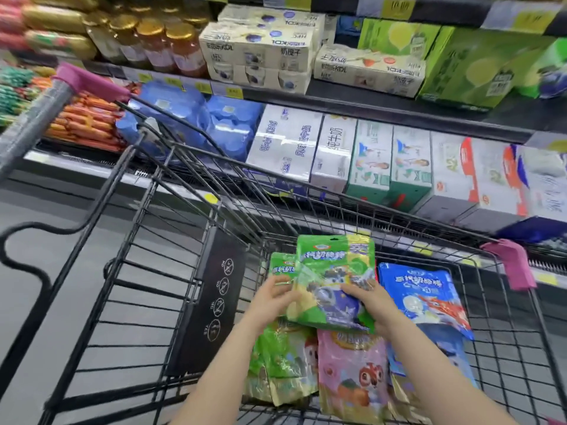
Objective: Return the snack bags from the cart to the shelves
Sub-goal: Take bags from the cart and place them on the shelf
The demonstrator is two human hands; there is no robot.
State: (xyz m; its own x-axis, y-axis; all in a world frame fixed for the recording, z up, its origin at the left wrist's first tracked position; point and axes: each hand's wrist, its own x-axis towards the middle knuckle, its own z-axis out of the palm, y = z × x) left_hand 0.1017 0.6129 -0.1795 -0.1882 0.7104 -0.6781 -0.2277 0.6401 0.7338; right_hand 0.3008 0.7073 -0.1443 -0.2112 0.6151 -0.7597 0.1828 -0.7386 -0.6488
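Both bare forearms reach forward from the bottom edge into the black wire shopping cart [171, 228], angled toward each other. The left hand [274, 297] curls its fingers around the left edge of a glossy green snack bag with a cartoon robot on it [333, 280], and the right hand [369, 303] lies over the bag's lower right part, fingers spread across the front, so the two hands grasp it between them. The bag is tilted, its top toward twelve o'clock, lifted a little above the rest of the pile inside the basket. A second green bag [280, 263] peeks out just behind it at nine o'clock, touching it. Under the wrists lie a crumpled green and gold bag [282, 363] at seven o'clock and a pink bag with a red cartoon character [352, 375] at six o'clock; a blue bag with a red cartoon plane [425, 294] rests at three o'clock, close beside the held one. The cart's far rim with its pink plastic corner guard [512, 262] stands between the hands and the grey store shelves [352, 99], which carry white, green and blue drink cartons, blue-wrapped multipacks and gold-lidded jars.
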